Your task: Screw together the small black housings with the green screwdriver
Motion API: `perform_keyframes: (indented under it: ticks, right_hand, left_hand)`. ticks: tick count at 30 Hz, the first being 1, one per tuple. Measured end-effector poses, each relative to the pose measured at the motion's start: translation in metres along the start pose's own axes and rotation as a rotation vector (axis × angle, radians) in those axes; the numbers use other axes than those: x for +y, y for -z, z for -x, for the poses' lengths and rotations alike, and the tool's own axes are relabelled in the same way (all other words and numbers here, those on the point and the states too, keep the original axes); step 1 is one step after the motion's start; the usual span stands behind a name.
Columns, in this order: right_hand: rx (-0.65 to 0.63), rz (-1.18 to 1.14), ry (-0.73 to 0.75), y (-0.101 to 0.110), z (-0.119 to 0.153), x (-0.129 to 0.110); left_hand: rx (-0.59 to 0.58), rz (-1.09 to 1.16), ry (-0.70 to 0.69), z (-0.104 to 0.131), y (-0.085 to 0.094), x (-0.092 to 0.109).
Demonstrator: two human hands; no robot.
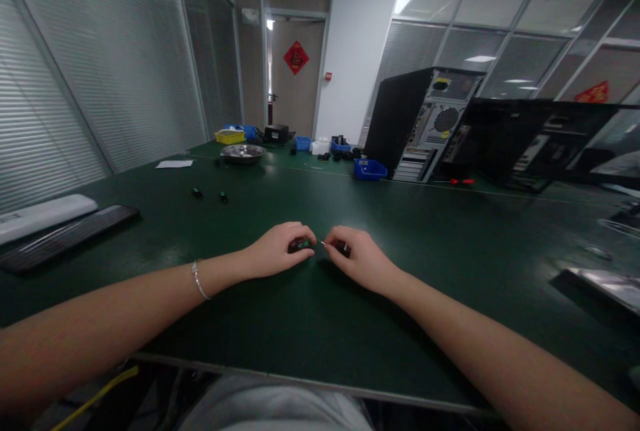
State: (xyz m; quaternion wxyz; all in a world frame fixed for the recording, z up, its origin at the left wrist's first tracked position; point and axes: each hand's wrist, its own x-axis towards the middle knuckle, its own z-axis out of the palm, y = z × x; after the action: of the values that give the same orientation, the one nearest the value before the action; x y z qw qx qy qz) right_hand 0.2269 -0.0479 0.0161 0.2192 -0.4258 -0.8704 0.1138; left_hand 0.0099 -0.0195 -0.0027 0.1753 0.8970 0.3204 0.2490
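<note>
Over the middle of the dark green table [280, 311], my left hand [280, 249] curls around a small dark piece with a green face [301, 244], perhaps a little circuit board. Fingertips and thumb close on it from above and below. Just to the right, my right hand [361, 258] pinches a tiny thin light-coloured tip [323, 242] between thumb and forefinger; what the rest of it is stays hidden in the fingers. Both sets of fingertips are close together, with a narrow gap between them. Two similar small dark-green pieces, one nearer the left [197, 192] and another [223, 197], lie farther back.
A keyboard [70, 234] and a long white object [50, 214] lie at the left. Toward the back are a metal bowl [243, 154], a yellow tray [229, 137], a blue bin [370, 170] and a black computer tower [425, 124]. A flat metallic object [610, 284] sits at the right.
</note>
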Motion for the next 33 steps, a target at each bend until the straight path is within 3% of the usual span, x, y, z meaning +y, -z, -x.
perform_keyframes:
  ticks: [4,9,16,25,33]
  right_hand:
    - [-0.017,-0.019,-0.031,-0.001,0.0,0.004]
    - [-0.045,-0.041,-0.032,-0.002,0.002,0.013]
    - [-0.038,-0.035,-0.041,0.004,0.002,0.019]
    - [-0.047,-0.081,-0.005,0.008,0.001,0.008]
    - [-0.053,-0.126,0.073,0.006,0.003,0.0]
  left_hand:
    - [-0.057,-0.024,-0.022,0.0,0.005,0.0]
    - [-0.113,-0.004,-0.081,-0.001,0.025,0.0]
    - [-0.285,0.053,-0.177,0.002,0.04,-0.003]
    - [-0.204,0.011,-0.045,-0.001,0.027,-0.013]
    - [-0.198,0.018,-0.106,-0.001,0.028,-0.014]
